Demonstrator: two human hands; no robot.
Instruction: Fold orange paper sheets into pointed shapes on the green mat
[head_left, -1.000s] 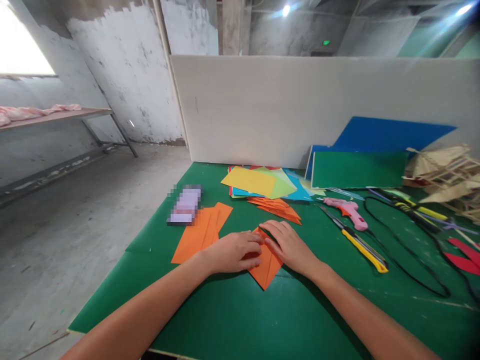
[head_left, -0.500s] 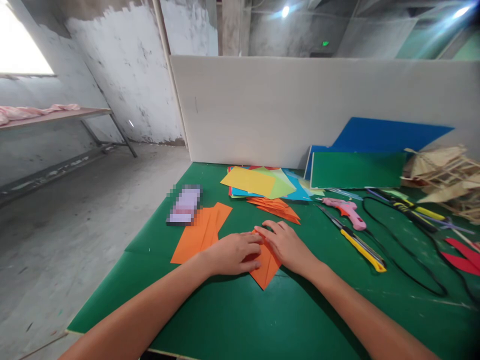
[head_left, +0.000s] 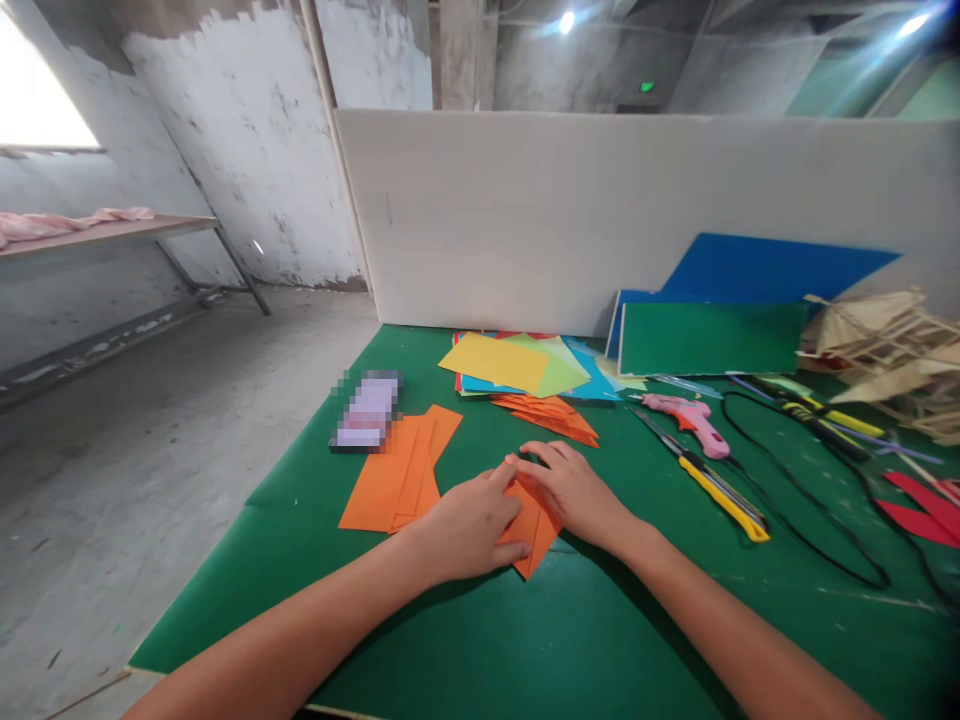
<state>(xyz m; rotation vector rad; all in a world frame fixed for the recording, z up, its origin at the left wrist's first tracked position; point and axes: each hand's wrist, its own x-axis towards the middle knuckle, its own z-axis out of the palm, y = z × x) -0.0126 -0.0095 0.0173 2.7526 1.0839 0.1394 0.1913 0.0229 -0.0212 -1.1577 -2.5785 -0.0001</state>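
A folded piece of orange paper lies flat on the green tabletop, one pointed corner toward me. My left hand presses down on its left side, the index finger reaching to the top corner and the thumb near the lower edge. From the other side, my right hand holds the paper's upper right edge, fingertips meeting my left fingertip at the top. Left of my hands are flat orange sheets and strips. Just beyond sits a stack of folded orange pieces. Both hands cover much of the paper.
A pixelated phone-like object overlaps the orange sheets. Coloured paper lies behind. To the right are a pink glue gun with a black cord, a yellow utility knife, and red pieces. A white board stands at the back.
My left hand has shifted slightly toward me, its index finger now stretched to the paper's top corner and its thumb lower. My right hand stays nearly in place.
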